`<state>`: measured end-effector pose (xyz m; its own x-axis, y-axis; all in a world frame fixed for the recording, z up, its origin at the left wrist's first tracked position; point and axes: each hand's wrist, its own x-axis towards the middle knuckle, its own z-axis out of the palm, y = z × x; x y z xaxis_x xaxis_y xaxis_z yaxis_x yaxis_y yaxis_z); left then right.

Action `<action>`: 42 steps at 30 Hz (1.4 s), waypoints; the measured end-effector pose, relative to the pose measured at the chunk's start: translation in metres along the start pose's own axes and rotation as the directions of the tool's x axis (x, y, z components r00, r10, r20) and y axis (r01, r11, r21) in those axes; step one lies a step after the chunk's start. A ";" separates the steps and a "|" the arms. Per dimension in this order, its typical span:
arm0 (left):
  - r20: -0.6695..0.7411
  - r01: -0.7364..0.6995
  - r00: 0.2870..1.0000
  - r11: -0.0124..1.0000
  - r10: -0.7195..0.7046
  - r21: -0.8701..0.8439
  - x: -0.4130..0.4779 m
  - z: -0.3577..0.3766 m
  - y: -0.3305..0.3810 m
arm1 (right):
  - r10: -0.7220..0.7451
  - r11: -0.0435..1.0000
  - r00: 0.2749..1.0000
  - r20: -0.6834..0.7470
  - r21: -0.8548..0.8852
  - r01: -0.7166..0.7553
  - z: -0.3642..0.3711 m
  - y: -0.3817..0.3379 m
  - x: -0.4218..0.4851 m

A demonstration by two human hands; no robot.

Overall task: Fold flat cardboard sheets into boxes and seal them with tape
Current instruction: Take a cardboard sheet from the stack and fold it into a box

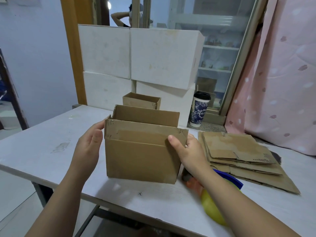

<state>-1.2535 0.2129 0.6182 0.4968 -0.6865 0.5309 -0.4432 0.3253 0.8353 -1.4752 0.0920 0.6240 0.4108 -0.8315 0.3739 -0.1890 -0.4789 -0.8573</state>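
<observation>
At the middle of the frame we have the box point(142, 151) standing upright on the table point(51, 151), its top flaps raised and unsealed, with the flat cardboard sheets point(239, 154) stacked to its right. The near flap is torn and creased at both corners, so we judge that folding it down hard could rip it further or leave a crooked seam for the tape. A push from one side alone could also skew the walls or slide the box across the smooth top. Our right hand point(186, 149) grips the upper right corner, thumb flat on the front face and fingers wrapped round the side. Our left hand point(89, 146) is open, with fairly straight fingers touching the upper left corner. What looks like the tape dispenser point(212, 209) lies under our right forearm at lower right, where an elbow could knock it.
</observation>
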 end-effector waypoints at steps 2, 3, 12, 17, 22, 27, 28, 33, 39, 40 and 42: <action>0.027 0.008 1.000 1.000 -0.007 -0.020 -0.001 0.003 0.000 | -0.001 0.995 0.989 0.145 0.100 -0.014 -0.007 -0.001 0.000; 0.026 0.012 1.000 0.999 -0.011 -0.041 -0.001 0.005 0.000 | -0.008 0.990 0.972 0.235 0.135 -0.024 -0.012 -0.002 0.000; -0.050 0.167 0.985 0.986 -0.167 -0.009 0.001 0.014 0.002 | 0.033 0.996 0.926 0.376 -0.085 -0.001 -0.021 -0.003 0.006; -0.073 0.191 0.979 0.982 -0.190 0.010 0.007 0.013 -0.003 | 0.023 1.000 0.977 0.213 0.008 -0.025 -0.014 -0.007 0.008; -0.137 0.244 0.960 0.969 -0.246 -0.034 0.011 0.019 -0.007 | 0.021 0.987 1.000 0.016 -0.162 -0.018 -0.005 -0.010 0.009; -0.219 0.258 0.944 0.966 -0.247 0.025 0.010 0.024 -0.003 | -0.022 0.985 0.994 0.108 -0.169 0.040 -0.004 -0.008 0.013; -0.235 0.236 0.949 0.968 -0.211 0.084 0.010 0.025 -0.002 | -0.026 0.984 0.991 0.132 -0.174 0.049 -0.005 -0.009 0.015; -0.175 -0.036 0.961 0.726 0.213 0.686 0.006 0.039 0.016 | 0.037 0.997 0.982 0.184 -0.078 -0.023 -0.011 -0.015 0.026; 0.237 -0.247 0.967 0.578 0.093 0.778 0.013 0.083 0.027 | 0.029 0.969 0.986 0.163 -0.247 0.013 -0.009 -0.009 0.026; 0.263 -0.270 0.961 0.517 0.088 0.813 0.013 0.087 0.025 | 0.023 0.966 0.988 0.154 -0.259 0.018 -0.009 -0.008 0.025; 0.250 -0.268 0.963 0.460 0.101 0.846 0.012 0.090 0.020 | 0.015 0.956 0.986 0.163 -0.290 0.033 -0.013 -0.009 0.023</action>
<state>-1.3235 0.1530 0.6288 0.2466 -0.7908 0.5602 -0.9688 -0.2164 0.1210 -1.4755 0.0737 0.6443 0.5481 -0.7815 0.2980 -0.4258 -0.5674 -0.7048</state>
